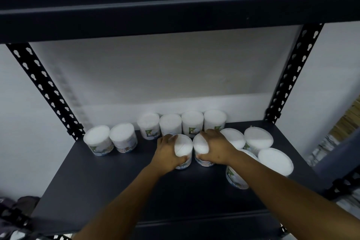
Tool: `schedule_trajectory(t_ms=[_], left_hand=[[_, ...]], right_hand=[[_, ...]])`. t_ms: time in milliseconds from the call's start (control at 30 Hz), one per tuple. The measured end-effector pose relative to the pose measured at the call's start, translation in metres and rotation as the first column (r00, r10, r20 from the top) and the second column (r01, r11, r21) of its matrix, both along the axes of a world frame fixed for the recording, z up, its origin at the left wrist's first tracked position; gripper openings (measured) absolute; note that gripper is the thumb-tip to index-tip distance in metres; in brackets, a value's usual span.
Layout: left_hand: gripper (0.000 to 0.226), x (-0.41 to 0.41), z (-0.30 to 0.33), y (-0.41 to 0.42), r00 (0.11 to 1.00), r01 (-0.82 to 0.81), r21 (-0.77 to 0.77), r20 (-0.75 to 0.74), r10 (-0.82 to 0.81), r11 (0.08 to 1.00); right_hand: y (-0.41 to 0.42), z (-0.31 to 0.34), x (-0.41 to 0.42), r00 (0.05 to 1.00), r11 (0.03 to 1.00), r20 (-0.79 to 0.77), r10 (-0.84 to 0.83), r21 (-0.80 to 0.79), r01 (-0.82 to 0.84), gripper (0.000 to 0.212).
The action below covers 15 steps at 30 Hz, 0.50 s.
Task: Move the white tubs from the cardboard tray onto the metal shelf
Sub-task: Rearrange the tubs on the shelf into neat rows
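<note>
left hand grips a tub | right hand grips another | ten stand on metal shelf (tray unseen)

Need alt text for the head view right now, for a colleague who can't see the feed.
Both hands set white tubs upright on a dark metal shelf: the left hand holds one tub, the right hand holds another tub beside it. Ten more tubs stand behind and to the sides.
</note>
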<state>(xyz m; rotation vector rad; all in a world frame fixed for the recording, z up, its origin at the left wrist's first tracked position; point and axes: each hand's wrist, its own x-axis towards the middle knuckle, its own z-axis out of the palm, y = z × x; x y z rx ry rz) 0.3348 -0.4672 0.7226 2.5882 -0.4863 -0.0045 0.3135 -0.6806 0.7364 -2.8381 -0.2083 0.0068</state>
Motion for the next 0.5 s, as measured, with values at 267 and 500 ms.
schedule_trajectory(t_ms=[267, 500], left_hand=[[0.091, -0.008, 0.000, 0.002, 0.998, 0.025, -0.020, -0.053, -0.026, 0.999], [0.095, -0.025, -0.006, 0.007, 0.999, -0.035, -0.055, -0.004, 0.035, 0.998]], right_hand=[[-0.003, -0.003, -0.003, 0.998, 0.999, 0.054, 0.033, -0.041, -0.031, 0.098], [0.002, -0.012, -0.035, 0.990, 0.997, 0.131, 0.044, -0.071, -0.035, 0.070]])
